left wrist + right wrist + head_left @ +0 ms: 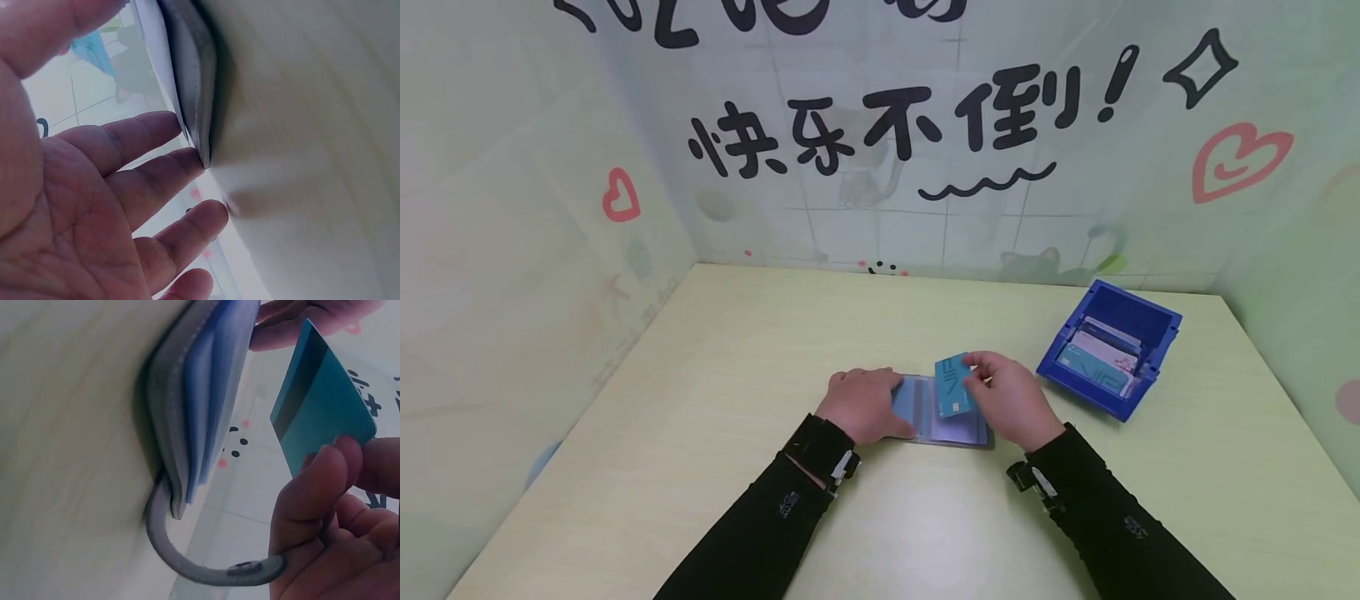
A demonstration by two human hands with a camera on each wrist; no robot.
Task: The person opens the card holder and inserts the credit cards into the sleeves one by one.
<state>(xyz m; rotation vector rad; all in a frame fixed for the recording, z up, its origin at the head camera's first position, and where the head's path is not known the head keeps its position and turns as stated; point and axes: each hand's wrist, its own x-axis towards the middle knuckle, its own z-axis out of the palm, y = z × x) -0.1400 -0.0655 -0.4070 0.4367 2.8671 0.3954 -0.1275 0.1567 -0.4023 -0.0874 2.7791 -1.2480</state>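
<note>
My right hand (1011, 402) pinches a teal card (953, 385) by its edge, its long axis tilted up and away from me, just above the right page of the open card holder (942, 412) lying flat on the worktop (715, 350). The pockets lie directly below my grip. My left hand (863, 403) presses flat, fingers straight, on the left page. A blue box (1111, 348) of cards sits to the right.

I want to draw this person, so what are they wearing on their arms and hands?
Both arms wear long black sleeves, each with a small grey mark on the forearm. The left hand and right hand are bare, with no gloves. A black band carrying a small black-and-silver device wraps each wrist.
</note>
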